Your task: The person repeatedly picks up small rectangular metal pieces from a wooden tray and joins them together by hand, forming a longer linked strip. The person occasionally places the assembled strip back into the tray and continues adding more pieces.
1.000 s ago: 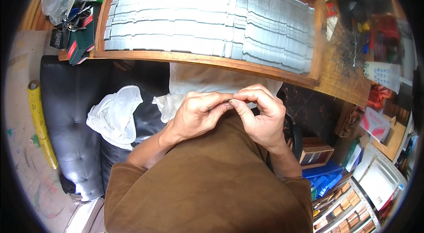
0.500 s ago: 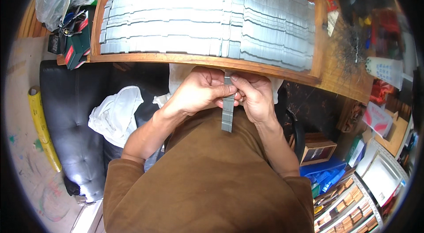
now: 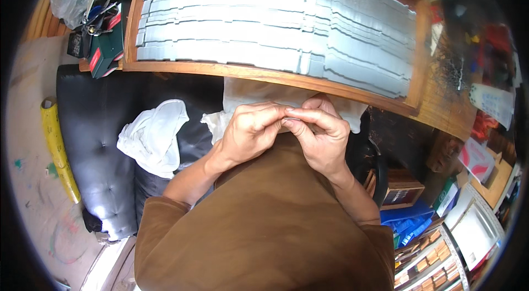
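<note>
At frame centre, the left hand and right hand pinch a thin, mostly hidden piece; a slack fingertip grip could drop it.

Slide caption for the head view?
Left hand and right hand pinch a thin strip, mostly hidden, in front of a wooden tray packed with grey strips.
</note>
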The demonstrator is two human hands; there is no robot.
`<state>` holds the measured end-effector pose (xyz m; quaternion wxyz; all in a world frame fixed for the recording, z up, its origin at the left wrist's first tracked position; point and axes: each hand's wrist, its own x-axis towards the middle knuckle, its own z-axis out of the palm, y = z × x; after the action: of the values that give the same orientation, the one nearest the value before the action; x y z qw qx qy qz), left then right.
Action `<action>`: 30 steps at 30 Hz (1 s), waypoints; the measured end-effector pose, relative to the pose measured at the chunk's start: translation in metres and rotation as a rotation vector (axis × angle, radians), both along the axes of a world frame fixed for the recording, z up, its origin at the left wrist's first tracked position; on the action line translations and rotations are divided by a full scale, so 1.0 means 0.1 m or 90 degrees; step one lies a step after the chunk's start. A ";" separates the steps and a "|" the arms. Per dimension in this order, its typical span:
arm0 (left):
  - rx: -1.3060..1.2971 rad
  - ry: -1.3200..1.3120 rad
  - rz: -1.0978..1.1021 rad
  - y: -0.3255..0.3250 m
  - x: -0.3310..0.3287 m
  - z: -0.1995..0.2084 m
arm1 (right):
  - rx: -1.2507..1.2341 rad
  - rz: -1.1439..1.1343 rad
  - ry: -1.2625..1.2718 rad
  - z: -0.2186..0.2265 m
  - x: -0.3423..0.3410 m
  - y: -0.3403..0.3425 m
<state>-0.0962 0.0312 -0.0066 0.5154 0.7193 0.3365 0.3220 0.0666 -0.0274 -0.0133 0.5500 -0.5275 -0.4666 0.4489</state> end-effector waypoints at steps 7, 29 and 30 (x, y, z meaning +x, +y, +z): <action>-0.041 0.035 0.081 -0.20 -0.20 -0.07 | 0.000 0.136 -0.001 0.02 -0.06 0.18; -0.014 0.032 0.105 -0.28 -0.21 -0.08 | -0.063 0.199 0.031 0.04 -0.02 0.21; -0.011 0.032 0.105 -0.29 -0.21 -0.08 | -0.063 0.199 0.032 0.04 -0.02 0.21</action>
<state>-0.1169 0.0026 -0.0150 0.4846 0.6928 0.4101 0.3420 0.0650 -0.0065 -0.0091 0.4579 -0.4637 -0.5066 0.5645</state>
